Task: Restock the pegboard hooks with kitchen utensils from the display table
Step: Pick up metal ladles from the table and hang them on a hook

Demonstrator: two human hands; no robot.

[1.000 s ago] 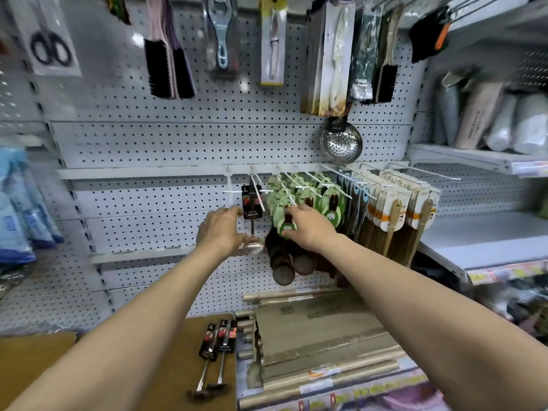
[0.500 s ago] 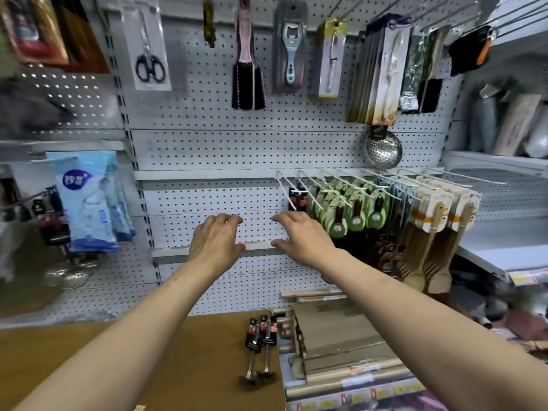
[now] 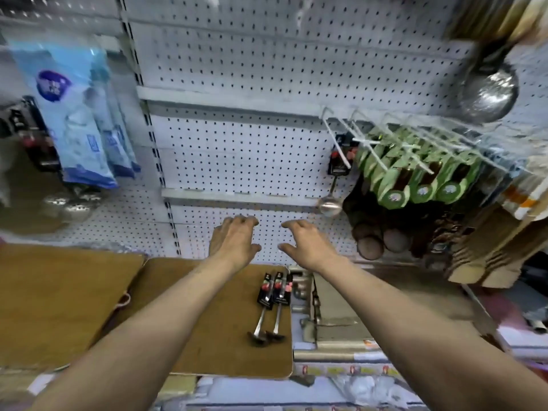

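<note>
Nearest, two bare forearms reached forward over the bench (image 3: 74, 307), a brown board surface. Between them lay two ladles (image 3: 271, 310) side by side, touching, each with a black card sleeve printed in red on the handle end, a slim steel shaft, and a small bowl pointing toward the person. Just right of them sat a stack of long packaged items (image 3: 332, 315), blurred.

Further out, the left hand (image 3: 232, 240) and the right hand (image 3: 308, 243) hovered palm down, near each other but apart, in front of the lower pegboard (image 3: 237, 161). Each grip was loose and spread, fingers curled slightly, holding nothing.

Beyond, a third ladle (image 3: 333, 185) of the same kind hung on a white hook (image 3: 335, 137), its black card up and its shiny bowl down. Beside it to the right hung rows of green-carded utensils (image 3: 415, 185), and above those a steel strainer (image 3: 489, 93). Far left hung blue packets (image 3: 77, 123).
</note>
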